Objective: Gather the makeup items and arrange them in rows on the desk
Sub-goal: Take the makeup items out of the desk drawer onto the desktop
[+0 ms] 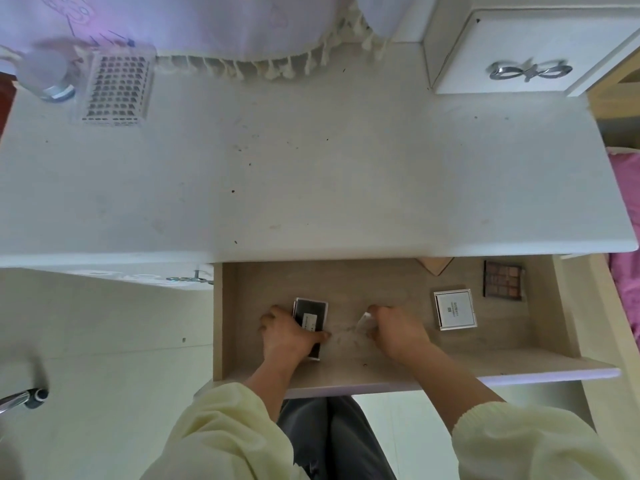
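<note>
1. My left hand [289, 337] is inside the open light-wood drawer [219, 323], below the front edge of the white worktop [311, 168]. Its fingers are clenched around a flat black rectangular case with a white label [310, 315], which lies on the drawer floor.
2. My right hand [398, 332] is near the middle of the drawer. Its fingers are curled around a small pale translucent item [365, 320], too blurred to identify.
3. A white square compact with small printed text [454, 310] lies flat just beside my right hand, on its right.
4. A dark palette of brown and tan squares [503, 278] lies further right, towards the back of the drawer.
5. At the far left of the worktop, a frosted bottle with a silver collar [45, 76] lies next to a white perforated plastic basket [116, 88].
6. At the far right stands a white drawer unit with a silver bow handle [530, 69].
</note>
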